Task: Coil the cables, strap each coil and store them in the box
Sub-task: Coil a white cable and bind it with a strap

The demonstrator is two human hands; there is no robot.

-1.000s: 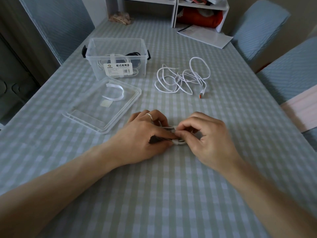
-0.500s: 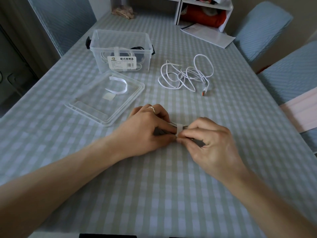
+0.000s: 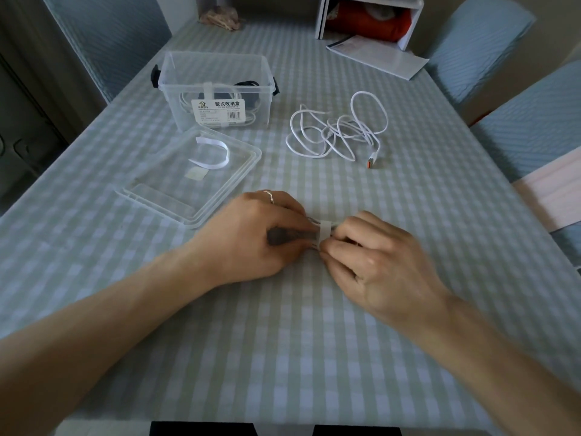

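Now the white strap (image 3: 324, 231) is wrapped around the coil, no longer loose, while left hand (image 3: 257, 234) and right hand (image 3: 374, 262) pinch it, so boxing comes next.

Non-task surroundings

I see a checked tablecloth (image 3: 314, 357), blue-covered chairs (image 3: 478, 42) at the right, a white shelf unit (image 3: 323, 14) holding a red item (image 3: 367, 22), and a paper sheet (image 3: 377, 56) beside it.

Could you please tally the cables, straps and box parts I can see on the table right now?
Cables outside the box: 2, the loose white cable and the coil held by both hands.
Straps: 2, spare strap, strap on the coil.
Box parts: 2, box, lid.
Total: 6.
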